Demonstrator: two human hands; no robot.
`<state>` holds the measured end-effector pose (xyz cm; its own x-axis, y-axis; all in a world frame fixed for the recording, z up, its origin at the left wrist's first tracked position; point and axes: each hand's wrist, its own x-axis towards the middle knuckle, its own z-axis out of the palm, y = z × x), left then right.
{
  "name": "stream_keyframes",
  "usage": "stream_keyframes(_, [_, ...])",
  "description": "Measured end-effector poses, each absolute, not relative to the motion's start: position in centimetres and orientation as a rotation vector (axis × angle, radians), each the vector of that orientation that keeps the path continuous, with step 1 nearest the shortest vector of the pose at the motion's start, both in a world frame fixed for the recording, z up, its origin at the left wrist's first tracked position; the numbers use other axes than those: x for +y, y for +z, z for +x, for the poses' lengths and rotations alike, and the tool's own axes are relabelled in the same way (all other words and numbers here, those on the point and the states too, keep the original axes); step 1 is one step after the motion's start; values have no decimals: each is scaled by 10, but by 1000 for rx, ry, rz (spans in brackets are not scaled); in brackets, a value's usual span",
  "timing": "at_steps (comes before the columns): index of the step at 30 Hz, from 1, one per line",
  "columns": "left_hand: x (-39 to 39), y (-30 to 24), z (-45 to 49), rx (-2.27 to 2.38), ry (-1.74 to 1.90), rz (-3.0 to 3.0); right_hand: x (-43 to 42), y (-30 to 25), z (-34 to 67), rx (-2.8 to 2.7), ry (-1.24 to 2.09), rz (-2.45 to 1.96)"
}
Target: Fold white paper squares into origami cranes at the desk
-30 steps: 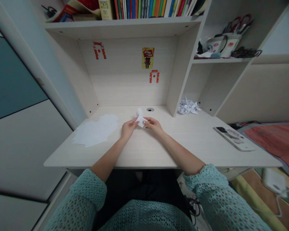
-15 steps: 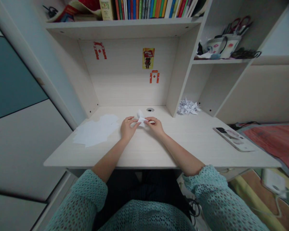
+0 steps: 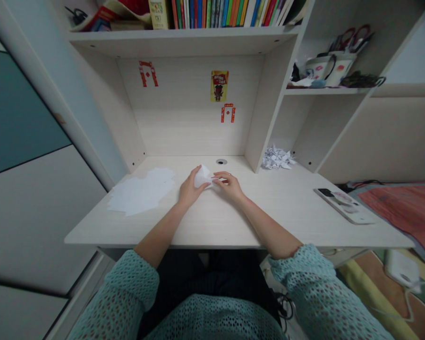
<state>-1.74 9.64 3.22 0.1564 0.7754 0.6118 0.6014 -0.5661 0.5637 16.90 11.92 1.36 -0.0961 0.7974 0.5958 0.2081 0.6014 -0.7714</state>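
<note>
A small folded piece of white paper [image 3: 202,177] is held above the pale wood desk [image 3: 255,212], near its back. My left hand [image 3: 190,189] cups the paper's left side with the fingers curled over it. My right hand [image 3: 228,185] pinches the paper's right corner between thumb and fingertips. Both forearms rest toward the desk's front edge, and the sleeves are of teal openwork knit.
Left of my hands lie loose white paper sheets [image 3: 140,191]. A pile of small folded paper pieces [image 3: 278,158] sits at the right under the shelf, and a phone in a patterned case [image 3: 343,206] lies further right. Shelves with books and mugs stand above.
The paper now looks wider and more rounded, with less of it pointing upward. My left hand has moved over its left side, and my hands stay close together.
</note>
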Motion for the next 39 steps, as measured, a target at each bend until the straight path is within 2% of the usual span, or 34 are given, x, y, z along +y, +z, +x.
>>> stream_keyframes(27, [113, 21, -23, 1312, 1330, 2196, 130, 10, 172, -1430, 1029, -796])
stream_keyframes(39, [120, 13, -22, 1193, 1378, 1949, 128, 12, 169, -1278, 1176, -782])
